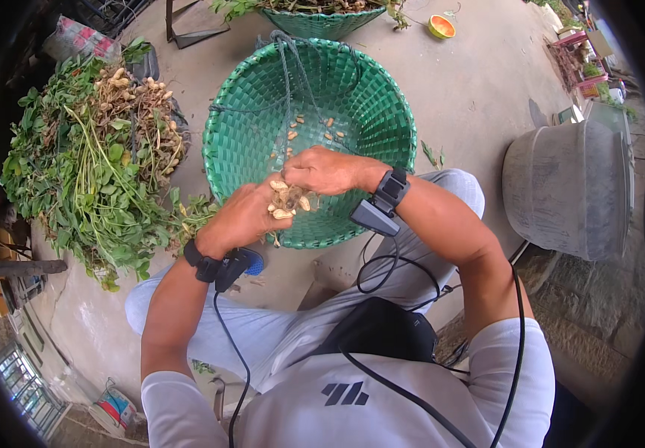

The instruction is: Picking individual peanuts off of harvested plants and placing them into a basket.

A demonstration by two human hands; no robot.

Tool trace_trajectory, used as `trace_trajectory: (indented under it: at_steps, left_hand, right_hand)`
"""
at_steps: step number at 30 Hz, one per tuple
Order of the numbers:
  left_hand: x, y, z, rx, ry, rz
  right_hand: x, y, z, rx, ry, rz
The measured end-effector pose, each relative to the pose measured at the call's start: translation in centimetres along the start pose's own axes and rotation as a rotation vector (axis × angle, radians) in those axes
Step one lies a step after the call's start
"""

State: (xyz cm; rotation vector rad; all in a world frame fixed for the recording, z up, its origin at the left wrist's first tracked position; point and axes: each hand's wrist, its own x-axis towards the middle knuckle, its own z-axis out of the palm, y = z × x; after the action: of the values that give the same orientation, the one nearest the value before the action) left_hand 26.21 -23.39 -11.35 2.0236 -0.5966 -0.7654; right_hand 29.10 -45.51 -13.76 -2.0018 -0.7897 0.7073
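My left hand (247, 215) is closed around the root end of a peanut plant, over the near left rim of a green woven plastic basket (381, 106). A cluster of peanut pods (282, 213) hangs among the roots beside its fingers. Against that cluster, my right hand (322, 169) has its fingers bent together; whether a pod is between them is hidden. Several loose peanuts (292, 135) lie in the bottom of the basket. Leafy stems (191, 215) show behind my left wrist. Blue-grey rope (286, 73) is tied to the basket's far rim and hangs inside.
A heap of peanut plants (104, 185) with pods lies on the concrete floor at left. Beyond the basket stand a second green basket (322, 23) and a small yellow bowl (441, 27), orange inside. A large grey tub (568, 190) stands at right. Black cables run along both arms.
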Motion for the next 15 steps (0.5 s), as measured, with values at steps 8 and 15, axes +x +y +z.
trace_trajectory:
  at_steps: [8,15]
  left_hand:
    - [-0.3,-1.7,-0.2,-0.612,0.143,-0.082]
    - [0.3,-1.6,-0.9,-0.932,0.2,-0.177]
  right_hand:
    - [0.5,0.4,-1.1,0.469,0.511,0.321]
    - [0.0,-0.3,-3.9,1.31,0.544,0.36]
